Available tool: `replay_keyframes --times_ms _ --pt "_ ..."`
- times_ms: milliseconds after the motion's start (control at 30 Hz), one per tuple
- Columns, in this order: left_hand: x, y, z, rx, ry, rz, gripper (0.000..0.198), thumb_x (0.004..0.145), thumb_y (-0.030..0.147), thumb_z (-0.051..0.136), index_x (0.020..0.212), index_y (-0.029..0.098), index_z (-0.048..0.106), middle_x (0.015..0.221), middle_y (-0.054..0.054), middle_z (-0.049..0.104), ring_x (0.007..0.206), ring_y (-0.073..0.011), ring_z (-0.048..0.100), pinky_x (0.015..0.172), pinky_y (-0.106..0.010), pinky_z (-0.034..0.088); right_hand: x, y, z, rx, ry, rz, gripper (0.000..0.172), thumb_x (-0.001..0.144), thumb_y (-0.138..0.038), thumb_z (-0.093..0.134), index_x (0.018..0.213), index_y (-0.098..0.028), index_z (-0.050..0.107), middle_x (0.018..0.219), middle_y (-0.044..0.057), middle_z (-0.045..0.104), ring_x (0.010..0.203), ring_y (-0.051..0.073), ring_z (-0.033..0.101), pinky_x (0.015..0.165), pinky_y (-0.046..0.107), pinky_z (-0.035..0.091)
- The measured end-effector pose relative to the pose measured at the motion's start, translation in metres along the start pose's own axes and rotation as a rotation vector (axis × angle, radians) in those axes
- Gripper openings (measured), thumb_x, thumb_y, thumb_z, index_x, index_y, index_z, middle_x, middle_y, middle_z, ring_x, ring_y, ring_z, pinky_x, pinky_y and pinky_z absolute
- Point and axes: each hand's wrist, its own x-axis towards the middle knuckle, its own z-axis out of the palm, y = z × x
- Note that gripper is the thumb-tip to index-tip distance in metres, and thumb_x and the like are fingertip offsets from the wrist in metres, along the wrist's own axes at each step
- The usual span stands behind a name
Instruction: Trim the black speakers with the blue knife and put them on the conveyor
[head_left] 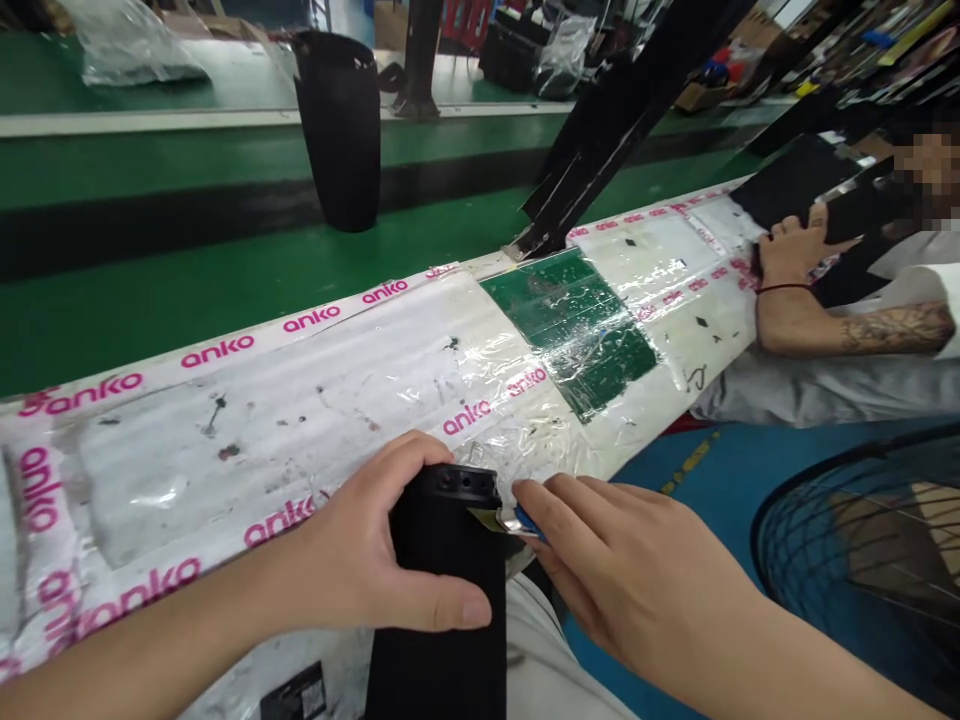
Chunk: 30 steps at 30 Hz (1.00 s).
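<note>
Head view: a black strip-shaped part point(442, 665) is sitting at the near side of the tape-covered tabletop point(360, 390), its holed end pointing away. Left hand point(382, 540) is clasping it, thumb lying across the face, other fingers partly hidden. Right hand point(615, 550) is pinching a blue-handled tool point(527, 523), probably a cutter, at the end's right corner. Edge trimming seems in hand; the next move is likely calling for steady bracing, thumb clear. Farther right, a co-worker's hand point(799, 250) is reaching beside black material.

Pink "anko" lettering point(311, 318), repeated, white tape point(349, 303), across worktable point(630, 422)
</note>
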Motion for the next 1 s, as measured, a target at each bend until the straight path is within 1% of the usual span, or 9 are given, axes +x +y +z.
replay_keyframes --times_ms 100,300,400,500,600,733,867,933,1000 --pt "0.001 -0.001 0.001 -0.024 0.005 0.003 0.059 0.069 0.049 0.092 0.114 0.029 0.06 0.119 -0.003 0.058 0.106 -0.0277 0.06 0.086 -0.038 0.053 0.0 0.0 0.001 0.005 -0.02 0.02 0.027 0.098 -0.01 0.036 0.122 -0.014 0.048 0.078 0.001 0.062 0.056 0.022 0.062 0.048 0.035 0.042" --pt "0.003 0.002 -0.002 -0.078 -0.064 -0.111 0.058 0.071 0.043 0.091 0.117 0.03 0.057 0.114 -0.001 0.056 0.099 -0.0237 0.06 0.084 -0.035 0.05 0.002 -0.002 0.003 0.016 -0.035 0.017 0.03 0.093 -0.009 0.039 0.122 -0.014 0.047 0.076 0.001 0.061 0.054 0.022 0.06 0.047 0.034 0.037" --pt "0.0 0.003 -0.002 -0.088 -0.094 -0.198 0.066 0.072 0.043 0.089 0.125 0.032 0.051 0.117 -0.002 0.057 0.099 -0.0248 0.059 0.077 -0.034 0.05 0.003 -0.003 0.005 0.022 -0.065 0.065 0.037 0.083 -0.002 0.039 0.116 -0.018 0.045 0.073 0.001 0.06 0.051 0.022 0.06 0.046 0.034 0.031" --pt "-0.003 0.004 -0.001 -0.094 -0.125 -0.235 0.066 0.074 0.042 0.086 0.128 0.033 0.048 0.118 -0.002 0.056 0.101 -0.0258 0.058 0.078 -0.035 0.051 0.003 -0.003 0.011 0.065 -0.114 0.115 0.046 0.073 0.001 0.039 0.113 -0.02 0.044 0.073 0.003 0.061 0.05 0.025 0.062 0.047 0.035 0.025" --pt "-0.002 0.005 0.0 -0.12 -0.17 -0.237 0.062 0.077 0.04 0.083 0.127 0.034 0.047 0.113 -0.001 0.054 0.095 -0.0225 0.058 0.076 -0.033 0.05 0.004 -0.001 0.017 0.138 -0.169 0.113 0.041 0.078 0.001 0.039 0.114 -0.018 0.044 0.076 0.004 0.064 0.051 0.026 0.064 0.047 0.035 0.024" --pt "0.001 0.009 0.001 -0.143 -0.177 -0.226 0.055 0.08 0.039 0.081 0.123 0.034 0.048 0.109 0.0 0.053 0.088 -0.0192 0.056 0.07 -0.029 0.048 0.011 0.009 0.011 0.267 -0.308 0.099 0.019 0.094 -0.006 0.039 0.106 -0.019 0.047 0.074 0.002 0.065 0.056 0.023 0.066 0.048 0.033 0.029" --pt "0.002 0.008 0.004 -0.165 -0.167 -0.244 0.048 0.083 0.038 0.079 0.12 0.032 0.047 0.101 0.001 0.052 0.079 -0.0163 0.055 0.063 -0.026 0.048 0.025 0.022 -0.005 0.363 -0.438 0.064 0.006 0.101 -0.016 0.046 0.1 -0.021 0.048 0.062 -0.004 0.058 0.05 0.019 0.056 0.045 0.03 0.028" --pt "0.001 0.008 0.007 -0.151 -0.123 -0.242 0.046 0.082 0.036 0.077 0.116 0.03 0.047 0.096 0.002 0.054 0.076 -0.0156 0.055 0.062 -0.027 0.048 0.029 0.025 -0.013 0.361 -0.447 0.057 0.006 0.101 -0.017 0.048 0.098 -0.022 0.049 0.063 -0.003 0.058 0.047 0.019 0.051 0.044 0.03 0.024" --pt "-0.002 0.011 0.009 -0.077 -0.074 -0.212 0.042 0.079 0.034 0.077 0.108 0.028 0.046 0.092 0.003 0.054 0.074 -0.0157 0.054 0.062 -0.028 0.048 0.028 0.024 -0.019 0.342 -0.415 0.046 0.007 0.1 -0.016 0.049 0.096 -0.022 0.049 0.068 -0.001 0.061 0.048 0.019 0.052 0.044 0.032 0.023"
